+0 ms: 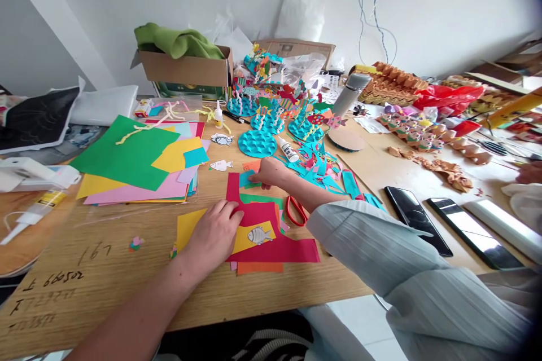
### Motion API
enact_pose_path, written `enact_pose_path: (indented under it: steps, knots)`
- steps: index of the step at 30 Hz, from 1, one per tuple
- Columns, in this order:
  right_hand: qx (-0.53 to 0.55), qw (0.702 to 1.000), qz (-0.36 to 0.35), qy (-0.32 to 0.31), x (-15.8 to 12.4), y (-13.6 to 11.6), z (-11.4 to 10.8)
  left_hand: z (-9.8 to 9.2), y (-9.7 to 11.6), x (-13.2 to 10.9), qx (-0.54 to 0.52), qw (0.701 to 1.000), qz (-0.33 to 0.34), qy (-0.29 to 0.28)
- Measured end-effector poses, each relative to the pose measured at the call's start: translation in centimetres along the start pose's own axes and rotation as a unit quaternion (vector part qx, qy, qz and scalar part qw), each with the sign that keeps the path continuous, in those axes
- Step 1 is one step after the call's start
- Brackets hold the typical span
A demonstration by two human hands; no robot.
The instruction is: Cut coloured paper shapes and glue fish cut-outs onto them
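My left hand (214,234) lies flat on a sheet of red paper (275,251), with a yellow sheet (190,228) beside it and another under a paper fish cut-out (259,235). My right hand (269,174) reaches across, its fingertips on a small teal paper piece (246,179). I cannot tell whether that hand grips the piece. Red-handled scissors (295,210) lie just below my right wrist. A strip of orange paper (259,268) sticks out under the red sheet.
A stack of coloured paper (127,163) lies to the left. Teal scraps (317,166), a glue bottle (288,149) and teal paper discs (257,144) stand ahead. Two phones (417,220) lie right, where a co-worker's hand (529,172) shows at the edge.
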State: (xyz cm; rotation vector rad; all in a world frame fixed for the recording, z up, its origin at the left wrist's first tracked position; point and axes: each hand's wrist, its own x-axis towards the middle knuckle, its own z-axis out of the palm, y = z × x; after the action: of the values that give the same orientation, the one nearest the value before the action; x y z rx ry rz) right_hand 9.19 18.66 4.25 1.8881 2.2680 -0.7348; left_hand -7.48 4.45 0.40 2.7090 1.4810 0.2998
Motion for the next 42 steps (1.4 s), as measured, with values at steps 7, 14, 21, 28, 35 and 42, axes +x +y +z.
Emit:
enact_pose_path:
  steps: [7,14,21,28,35,42]
  knots:
    - [-0.010,1.000,0.010,0.004,0.2,-0.1,0.2,0.0,0.1,0.0,-0.006,1.000,-0.010,-0.018]
    - [0.007,1.000,0.021,-0.010,0.0,-0.7,0.2,0.1,0.0,0.0,-0.018,1.000,-0.008,-0.008]
    - [0.071,0.997,0.036,-0.008,0.1,-0.7,0.5,-0.1,0.1,0.1,-0.007,1.000,-0.004,-0.006]
    - [0.211,0.976,0.050,0.000,-0.3,0.9,-0.2,0.2,0.0,0.1,0.004,1.000,-0.001,-0.003]
    - [0.308,0.950,0.052,0.000,-2.5,2.4,-2.1,0.2,0.0,0.1,0.007,1.000,0.000,-0.004]
    - [0.331,0.943,-0.022,0.017,-5.0,2.8,-3.7,0.3,-0.1,0.0,0.004,1.000,0.007,0.013]
